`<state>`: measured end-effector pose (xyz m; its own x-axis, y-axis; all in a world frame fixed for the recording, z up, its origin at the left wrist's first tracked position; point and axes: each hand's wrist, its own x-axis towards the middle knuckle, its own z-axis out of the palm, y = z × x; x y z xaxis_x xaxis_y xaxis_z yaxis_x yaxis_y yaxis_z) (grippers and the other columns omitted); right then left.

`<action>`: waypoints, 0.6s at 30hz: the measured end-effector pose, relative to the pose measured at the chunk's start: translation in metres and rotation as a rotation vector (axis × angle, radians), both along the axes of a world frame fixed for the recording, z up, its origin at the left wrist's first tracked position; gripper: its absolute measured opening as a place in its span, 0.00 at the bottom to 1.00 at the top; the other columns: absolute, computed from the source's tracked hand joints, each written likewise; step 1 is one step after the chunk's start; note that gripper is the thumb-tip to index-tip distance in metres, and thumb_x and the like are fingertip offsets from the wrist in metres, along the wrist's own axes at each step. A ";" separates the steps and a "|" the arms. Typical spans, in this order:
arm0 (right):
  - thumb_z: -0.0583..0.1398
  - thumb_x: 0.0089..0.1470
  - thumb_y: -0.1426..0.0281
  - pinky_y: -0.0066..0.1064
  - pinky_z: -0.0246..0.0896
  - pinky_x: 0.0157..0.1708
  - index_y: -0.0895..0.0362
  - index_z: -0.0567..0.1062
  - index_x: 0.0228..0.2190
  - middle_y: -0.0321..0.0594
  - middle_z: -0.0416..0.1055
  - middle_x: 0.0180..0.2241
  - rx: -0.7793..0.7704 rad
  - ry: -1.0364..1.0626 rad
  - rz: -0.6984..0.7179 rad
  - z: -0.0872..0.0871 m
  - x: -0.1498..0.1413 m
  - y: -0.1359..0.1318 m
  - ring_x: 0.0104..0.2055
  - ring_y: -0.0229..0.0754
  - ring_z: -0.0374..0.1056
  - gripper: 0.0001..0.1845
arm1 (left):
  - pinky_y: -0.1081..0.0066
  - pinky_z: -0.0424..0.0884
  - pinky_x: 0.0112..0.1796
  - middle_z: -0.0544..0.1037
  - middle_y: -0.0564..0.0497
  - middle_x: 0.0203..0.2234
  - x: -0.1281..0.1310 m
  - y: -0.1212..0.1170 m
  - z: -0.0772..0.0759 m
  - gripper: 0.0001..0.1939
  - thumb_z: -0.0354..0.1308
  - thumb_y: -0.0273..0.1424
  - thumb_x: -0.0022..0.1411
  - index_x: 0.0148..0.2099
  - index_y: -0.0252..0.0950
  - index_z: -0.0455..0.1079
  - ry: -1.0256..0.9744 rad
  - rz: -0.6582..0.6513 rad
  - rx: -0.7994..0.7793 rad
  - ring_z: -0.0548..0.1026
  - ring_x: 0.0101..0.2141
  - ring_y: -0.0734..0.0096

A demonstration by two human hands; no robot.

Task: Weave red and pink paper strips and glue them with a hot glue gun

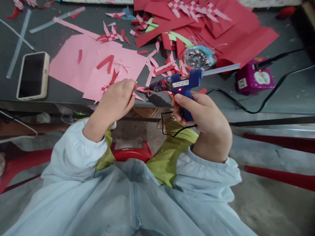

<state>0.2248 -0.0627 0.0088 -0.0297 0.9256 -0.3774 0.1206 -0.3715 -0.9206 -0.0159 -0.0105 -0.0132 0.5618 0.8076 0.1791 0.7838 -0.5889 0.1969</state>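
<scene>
Gripping blue glue gun (183,86) in right hand (203,109), left hand (115,100) pinching pink paper piece (141,89), paper between hands.

On the dark table (221,93), a phone (32,76), pink sheets (73,62) and red sheets (246,39) are laid flat.

On table (61,93): phone (33,77), left of frame; paper sheets (71,62) just beside; beads (198,57), upper right, apparently bagged.
</scene>
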 end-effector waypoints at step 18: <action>0.59 0.61 0.66 0.23 0.49 0.15 0.56 0.69 0.27 0.31 0.65 0.17 0.049 0.023 -0.171 0.009 -0.005 -0.003 0.15 0.28 0.59 0.11 | 0.57 0.72 0.47 0.74 0.41 0.42 0.001 0.004 -0.004 0.16 0.48 0.23 0.66 0.50 0.32 0.74 0.012 -0.081 0.043 0.74 0.44 0.56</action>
